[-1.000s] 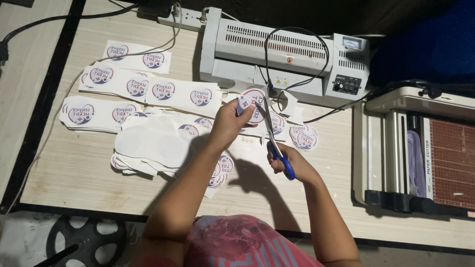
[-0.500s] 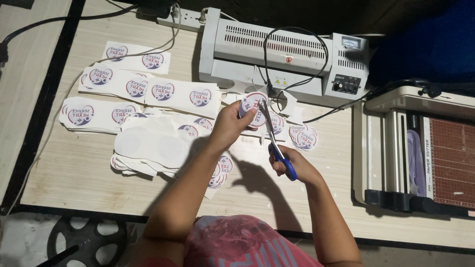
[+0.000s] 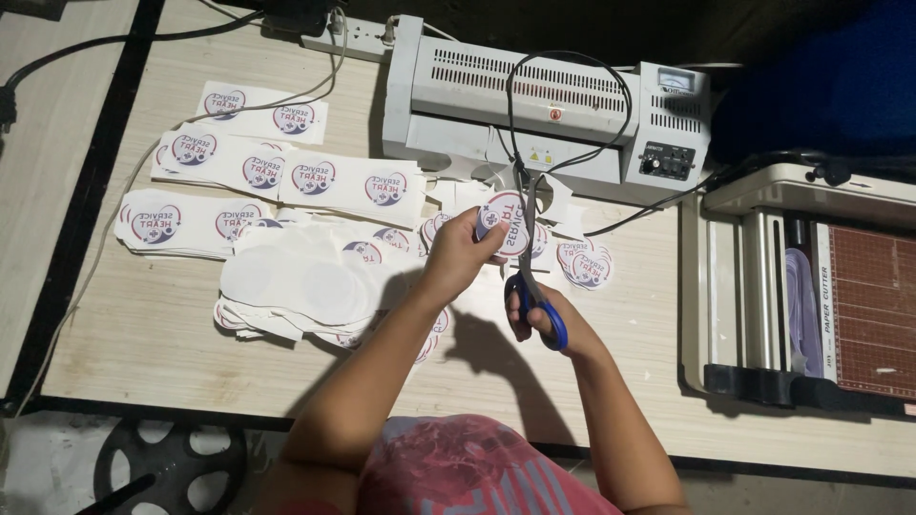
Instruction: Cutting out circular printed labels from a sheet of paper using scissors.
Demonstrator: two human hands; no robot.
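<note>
My left hand (image 3: 460,256) pinches a round printed sticker (image 3: 503,223) by its left edge and holds it above the table. My right hand (image 3: 542,315) grips blue-handled scissors (image 3: 530,272). Their blades point away from me and meet the sticker's right edge. Under and left of my hands lie strips of laminated sheet with round printed stickers (image 3: 353,183), plus a pile of white offcuts with round holes (image 3: 298,282). Several cut-out round stickers (image 3: 584,264) lie just right of the scissors.
A grey laminating machine (image 3: 549,110) with a black cable looped over it stands at the back of the wooden table (image 3: 134,315). A paper trimmer (image 3: 811,286) sits at the right. A power strip (image 3: 348,33) lies at the back left. A black wheel (image 3: 167,467) is on the floor.
The sticker has turned slightly in my left hand and the scissors have shifted a little along its edge. Both hands stay in nearly the same place.
</note>
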